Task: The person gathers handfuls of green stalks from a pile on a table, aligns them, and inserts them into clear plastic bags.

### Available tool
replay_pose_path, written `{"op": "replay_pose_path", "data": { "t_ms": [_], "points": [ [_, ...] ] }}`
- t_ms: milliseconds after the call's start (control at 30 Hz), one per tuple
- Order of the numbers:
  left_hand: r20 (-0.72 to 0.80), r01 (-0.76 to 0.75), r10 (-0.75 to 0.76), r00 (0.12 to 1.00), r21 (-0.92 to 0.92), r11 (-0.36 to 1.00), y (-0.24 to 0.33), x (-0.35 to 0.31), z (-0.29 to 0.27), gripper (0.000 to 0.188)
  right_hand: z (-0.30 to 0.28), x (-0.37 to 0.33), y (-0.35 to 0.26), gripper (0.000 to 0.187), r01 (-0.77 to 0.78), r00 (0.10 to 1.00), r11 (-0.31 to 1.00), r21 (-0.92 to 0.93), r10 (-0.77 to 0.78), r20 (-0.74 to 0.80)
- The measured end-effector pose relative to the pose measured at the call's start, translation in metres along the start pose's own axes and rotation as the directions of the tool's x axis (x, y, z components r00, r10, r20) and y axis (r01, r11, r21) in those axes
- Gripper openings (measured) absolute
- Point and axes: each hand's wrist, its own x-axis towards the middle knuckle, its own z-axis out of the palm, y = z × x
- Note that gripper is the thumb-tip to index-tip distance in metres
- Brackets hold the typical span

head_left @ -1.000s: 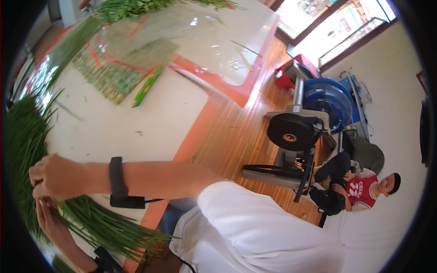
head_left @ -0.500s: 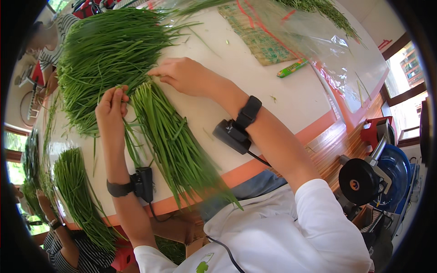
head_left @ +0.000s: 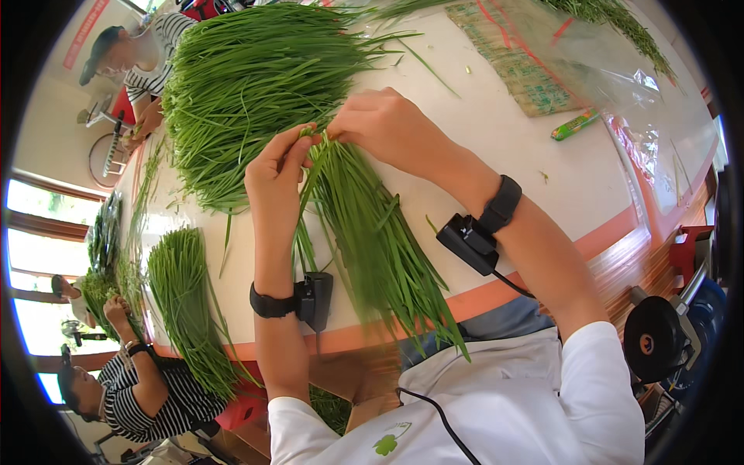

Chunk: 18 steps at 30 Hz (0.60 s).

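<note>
Head view, left hand (head_left: 277,174) and right hand (head_left: 380,124) fingers pinched closed on chive bundle (head_left: 364,225) top

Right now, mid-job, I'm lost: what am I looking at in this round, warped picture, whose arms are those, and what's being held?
This view comes from a wide fisheye camera on a person's head, looking down, so straight edges bend near the rim. The two bare forearms rising from the lower edge are that person's own; each wrist carries a black strap with a small black box. The left hand and right hand pinch the top of a bunch of long thin green leaves, which lies fanned toward the body on a white table with an orange edge. A larger heap of the same green leaves lies behind, a smaller bundle to the left. Other people in striped shirts work at the table's left side.
</note>
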Motion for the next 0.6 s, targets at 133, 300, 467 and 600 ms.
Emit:
{"op": "replay_pose_path", "data": {
  "t_ms": [133, 300, 467, 600],
  "points": [
    [-0.021, -0.047, 0.048, 0.999, 0.03, 0.998, 0.005, -0.002, 0.005, 0.018, 0.003, 0.0, -0.008, 0.003, 0.103, 0.987, 0.988, -0.119, -0.116, -0.111],
    [0.039, -0.013, 0.011, 0.999, 0.055, 0.998, 0.01, -0.004, 0.006, 0.018, -0.001, 0.002, -0.013, 0.005, 0.01, 0.993, 0.989, -0.151, -0.028, -0.117],
    [0.063, -0.056, 0.05, 0.997, 0.097, 0.994, 0.008, -0.006, 0.005, 0.019, 0.005, 0.004, -0.009, 0.012, 0.06, 0.995, 0.993, -0.099, -0.067, -0.07],
    [0.007, -0.17, 0.173, 0.985, 0.208, 0.963, 0.009, -0.007, 0.007, 0.022, 0.011, -0.003, -0.014, 0.011, -0.175, 0.977, 0.981, -0.078, 0.183, 0.108]
  ]
}}
